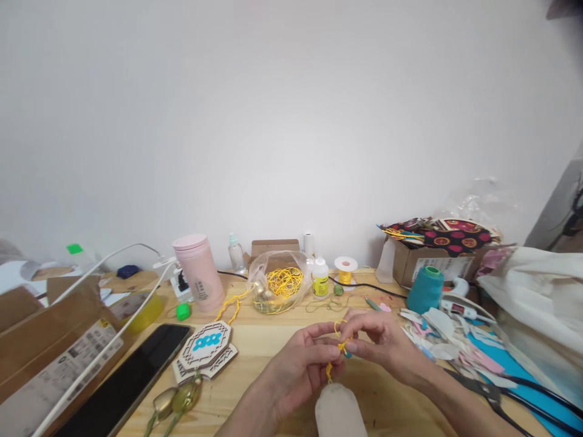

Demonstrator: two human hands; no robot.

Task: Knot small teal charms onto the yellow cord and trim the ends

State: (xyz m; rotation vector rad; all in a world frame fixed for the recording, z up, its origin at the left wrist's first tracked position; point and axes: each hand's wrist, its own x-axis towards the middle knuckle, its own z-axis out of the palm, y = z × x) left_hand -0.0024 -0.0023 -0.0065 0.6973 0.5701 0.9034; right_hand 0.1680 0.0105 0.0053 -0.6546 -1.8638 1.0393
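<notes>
Both my hands meet over the middle of the wooden table (255, 340). My left hand (300, 364) pinches a yellow cord (339, 340) from below. My right hand (382, 343) pinches the same cord from the right, where it forms a small loop and a knot, with a bit of blue at the fingertips. The cord hangs down to a pale pinkish flat piece (339, 413) just under my hands.
A pink tumbler (199, 272), a clear bag of yellow cord (277, 288), a glue bottle (320, 277) and a yellow spool (345, 270) stand behind. A phone (132, 376), a wooden ornament (207, 352) and cardboard boxes lie left. Teal thread cone (426, 290), scraps and scissors (492, 394) lie right.
</notes>
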